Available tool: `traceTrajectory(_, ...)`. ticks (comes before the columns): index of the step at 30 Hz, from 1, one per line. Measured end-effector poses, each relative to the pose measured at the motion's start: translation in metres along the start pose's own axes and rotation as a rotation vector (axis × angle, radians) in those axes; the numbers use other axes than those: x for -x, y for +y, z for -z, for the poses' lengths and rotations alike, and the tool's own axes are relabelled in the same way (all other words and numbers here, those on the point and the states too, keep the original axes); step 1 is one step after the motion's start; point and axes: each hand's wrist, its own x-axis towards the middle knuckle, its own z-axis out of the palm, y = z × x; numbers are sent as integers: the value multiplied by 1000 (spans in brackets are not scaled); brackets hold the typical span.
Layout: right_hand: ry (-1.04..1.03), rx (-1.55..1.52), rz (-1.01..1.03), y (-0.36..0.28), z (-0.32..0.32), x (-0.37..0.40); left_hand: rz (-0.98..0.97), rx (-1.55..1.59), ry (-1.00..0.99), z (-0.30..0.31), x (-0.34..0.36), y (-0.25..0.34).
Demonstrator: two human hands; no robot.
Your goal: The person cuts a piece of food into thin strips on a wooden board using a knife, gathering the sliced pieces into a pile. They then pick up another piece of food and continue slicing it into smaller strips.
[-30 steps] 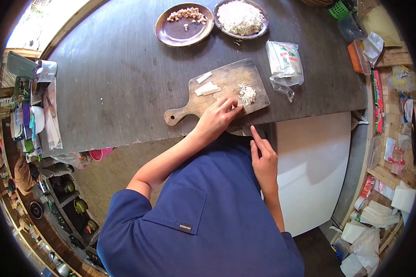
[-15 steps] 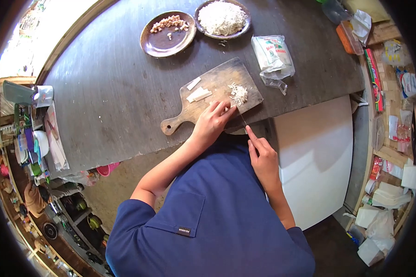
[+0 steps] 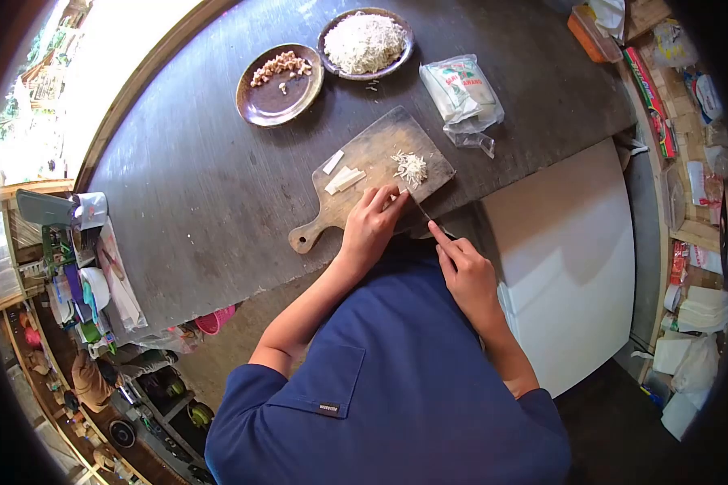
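Note:
A wooden cutting board (image 3: pixel 370 145) with a holed handle lies at an angle near the table's front edge. My left hand (image 3: pixel 370 220) is over its near edge, fingers bent and pressed together on a pale white strip, mostly hidden beneath them. In my right hand (image 3: pixel 466 273) is a knife (image 3: pixel 422 212), index finger stretched along it and the blade at the strip's end beside my left fingertips. Thin white shreds (image 3: pixel 411 167) form a small heap on the board's right side. Several flat white slices (image 3: pixel 345 179) rest on its left side.
Behind the board stand a brown plate of small brownish pieces (image 3: pixel 281 68) and a plate heaped with white shreds (image 3: pixel 366 44). A plastic packet (image 3: pixel 461 93) lies to their right. A white surface (image 3: pixel 570 259) is right of my right arm; utensils (image 3: pixel 81 267) crowd the left edge.
The view has shifted and turned slightly, so the plates and packet appear further left. Both hands keep nearly the same position at the board, with the knife still by my left fingertips.

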Motion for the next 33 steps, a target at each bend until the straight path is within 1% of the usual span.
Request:
traceTrajectory(2, -10, 37, 9, 3, -4, -3, -3, -1, -2, 0, 0, 0)
traceTrajectory(6, 34, 6, 29, 5, -15, -23, 13, 4, -7, 2, -2, 3)
traceTrajectory(8, 22, -6, 41, 1, -14, -28, 6, 9, -2, -1, 0, 3)
traceTrajectory(12, 29, -31, 16, 3, -6, -7, 13, 27, 24, -3, 1, 1)
traceTrajectory(14, -15, -33, -25, 3, -2, 0, 2, 21, 26, -3, 1, 1)
traceTrajectory(20, 43, -98, 23, 10, -19, -20, -5, 2, 38, -5, 1, 0)
traceTrajectory(23, 35, -77, 20, 5, -17, -27, -2, 2, 39, -2, 2, 2)
traceTrajectory(29, 37, -108, -5, 6, -7, 0, 15, 8, 62, -4, -2, 4)
traceTrajectory(33, 42, -87, 7, 9, -14, -15, 9, 11, 29, -3, 1, 1)
